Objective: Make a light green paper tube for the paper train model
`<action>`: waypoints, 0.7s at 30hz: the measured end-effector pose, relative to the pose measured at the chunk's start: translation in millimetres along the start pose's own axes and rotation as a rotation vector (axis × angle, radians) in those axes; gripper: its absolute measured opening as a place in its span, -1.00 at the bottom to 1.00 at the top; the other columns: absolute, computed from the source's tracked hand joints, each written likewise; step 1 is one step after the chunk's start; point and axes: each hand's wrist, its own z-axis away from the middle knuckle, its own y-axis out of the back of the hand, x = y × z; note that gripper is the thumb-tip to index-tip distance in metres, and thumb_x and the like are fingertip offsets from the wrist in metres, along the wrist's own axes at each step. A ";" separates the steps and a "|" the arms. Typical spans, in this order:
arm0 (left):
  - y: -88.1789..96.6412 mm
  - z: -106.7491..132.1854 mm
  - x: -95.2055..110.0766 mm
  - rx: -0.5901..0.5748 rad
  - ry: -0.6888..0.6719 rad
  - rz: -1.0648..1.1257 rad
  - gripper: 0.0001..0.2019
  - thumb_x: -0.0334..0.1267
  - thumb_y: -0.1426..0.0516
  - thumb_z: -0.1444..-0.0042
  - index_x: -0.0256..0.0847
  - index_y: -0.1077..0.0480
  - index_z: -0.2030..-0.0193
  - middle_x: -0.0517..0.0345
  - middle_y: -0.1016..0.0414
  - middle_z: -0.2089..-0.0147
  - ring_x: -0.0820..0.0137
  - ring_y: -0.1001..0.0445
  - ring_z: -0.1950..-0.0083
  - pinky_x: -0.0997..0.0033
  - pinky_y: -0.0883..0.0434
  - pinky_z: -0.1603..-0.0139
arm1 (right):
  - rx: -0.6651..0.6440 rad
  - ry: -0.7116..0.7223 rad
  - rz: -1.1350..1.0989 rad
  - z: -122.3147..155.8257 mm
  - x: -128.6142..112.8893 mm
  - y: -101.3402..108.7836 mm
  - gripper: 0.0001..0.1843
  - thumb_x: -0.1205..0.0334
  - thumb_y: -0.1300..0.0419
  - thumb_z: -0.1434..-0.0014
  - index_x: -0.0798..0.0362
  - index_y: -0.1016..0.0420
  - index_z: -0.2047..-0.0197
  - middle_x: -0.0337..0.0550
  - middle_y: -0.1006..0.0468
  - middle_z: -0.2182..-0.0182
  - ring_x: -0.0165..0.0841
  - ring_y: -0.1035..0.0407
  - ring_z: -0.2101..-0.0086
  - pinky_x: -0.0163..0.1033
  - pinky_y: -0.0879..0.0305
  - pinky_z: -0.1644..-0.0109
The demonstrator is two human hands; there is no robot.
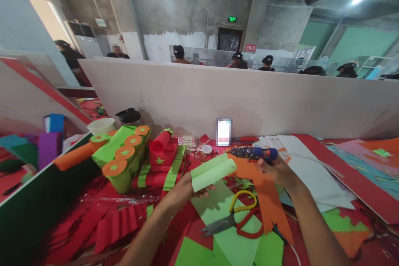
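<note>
My left hand point(182, 189) is closed round the end of a rolled light green paper tube point(213, 171), held level over the table. My right hand point(276, 170) grips a dark blue glue gun point(254, 153), its nozzle pointing left just above the tube's far end. Below the tube lie a flat green sheet point(218, 212) and scissors point(232, 216) with yellow and red handles. An orange paper strip point(264, 191) runs under my right wrist.
A green and orange paper model point(123, 153) and red folded paper pieces point(160, 162) stand at the left. A phone point(223, 131) leans on the beige partition point(249, 95). White and coloured sheets point(311, 166) spread to the right. People sit behind the partition.
</note>
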 end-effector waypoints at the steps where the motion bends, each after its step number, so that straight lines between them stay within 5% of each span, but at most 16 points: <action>1: -0.3 0.0 -0.3 -0.008 0.004 -0.001 -0.58 -0.23 -0.21 0.05 -0.26 -0.48 0.00 0.01 -0.63 0.26 0.39 -0.49 0.39 0.45 -0.35 0.33 | -0.007 -0.008 0.078 1.0 -3.3 -3.7 -0.55 -0.20 -0.12 -0.20 0.00 -0.59 0.21 -0.14 -0.52 0.43 -0.24 -0.37 0.37 -0.21 -0.29 0.30; 6: -1.8 -1.0 -3.9 -0.050 -0.029 -0.021 -0.68 -0.20 -0.22 0.00 -0.24 -0.53 0.09 0.03 -0.63 0.25 0.40 -0.49 0.38 0.49 -0.31 0.36 | -0.085 0.070 0.389 3.5 -26.1 -26.1 -0.68 -0.10 -0.15 -0.22 -0.08 -0.58 0.29 -0.24 -0.53 0.48 -0.26 -0.42 0.39 -0.20 -0.34 0.27; 12: -5.7 -0.7 -2.5 -0.115 -0.037 -0.074 -0.68 -0.15 -0.21 -0.04 -0.24 -0.52 0.09 0.02 -0.64 0.26 0.43 -0.47 0.43 0.50 -0.27 0.40 | -0.182 0.257 0.435 -1.8 -38.4 -51.8 -0.81 0.07 -0.13 -0.27 -0.06 -0.52 0.27 -0.20 -0.57 0.34 -0.28 -0.45 0.32 -0.23 -0.36 0.21; 21: -6.5 -0.1 -8.0 -0.154 -0.081 -0.108 -0.71 -0.26 -0.15 -0.05 -0.29 -0.55 0.12 0.02 -0.63 0.32 0.42 -0.51 0.43 0.52 -0.31 0.43 | -0.126 0.305 0.539 -4.6 -31.8 -56.1 -0.77 0.04 -0.16 -0.25 -0.03 -0.42 0.38 -0.21 -0.54 0.38 -0.30 -0.42 0.37 -0.27 -0.31 0.30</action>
